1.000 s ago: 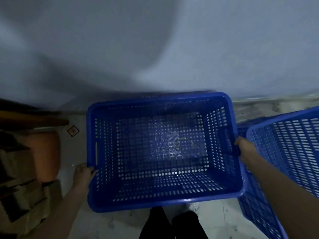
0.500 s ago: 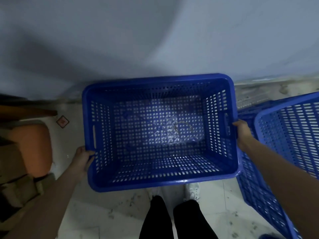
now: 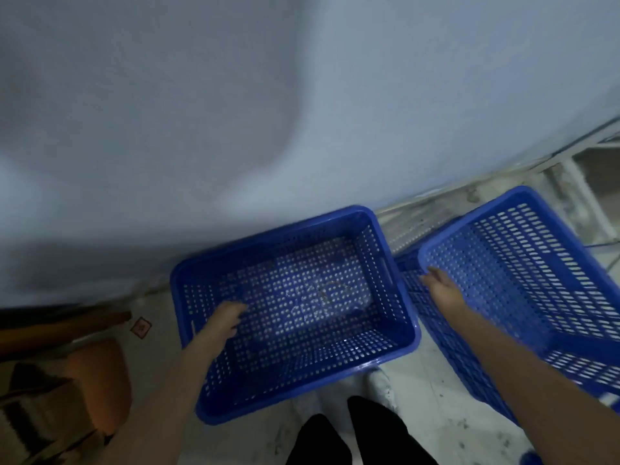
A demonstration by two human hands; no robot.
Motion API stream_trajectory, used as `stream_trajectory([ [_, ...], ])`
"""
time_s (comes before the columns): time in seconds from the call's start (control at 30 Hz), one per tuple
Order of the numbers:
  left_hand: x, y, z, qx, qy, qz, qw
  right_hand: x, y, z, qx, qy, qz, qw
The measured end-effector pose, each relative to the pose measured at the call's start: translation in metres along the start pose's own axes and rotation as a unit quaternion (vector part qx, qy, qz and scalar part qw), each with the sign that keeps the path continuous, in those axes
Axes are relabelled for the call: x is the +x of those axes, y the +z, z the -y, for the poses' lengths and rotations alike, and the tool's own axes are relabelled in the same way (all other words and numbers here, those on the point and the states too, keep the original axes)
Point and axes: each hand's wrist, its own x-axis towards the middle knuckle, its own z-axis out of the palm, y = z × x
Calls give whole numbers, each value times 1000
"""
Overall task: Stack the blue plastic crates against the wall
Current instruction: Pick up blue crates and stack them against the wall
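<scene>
While the blue crate sits on the floor against the wall, the left hand hovers inside it, fingers curled on nothing, and the right hand, fingers loose, reaches the second crate.

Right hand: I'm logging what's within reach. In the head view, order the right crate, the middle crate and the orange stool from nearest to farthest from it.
From the right hand:
1. Right crate, at the fingertips.
2. Middle crate, just to its left.
3. Orange stool, far left.

Single head-worn view, steeply downward, close over floor and wall.
</scene>
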Motion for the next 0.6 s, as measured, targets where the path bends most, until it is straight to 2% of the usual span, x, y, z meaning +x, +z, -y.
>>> stream_trajectory([
  [0.17,-56,96,-48,72,53,58,994,-27,-83,-4,45,-8,-33,998],
  [0.4,-105,244,-60,153,73,94,981,-11,-202,-47,100,0,-48,994],
  [0.6,-123,375,-49,205,55,118,970,11,-310,-126,44,4,-46,998],
])
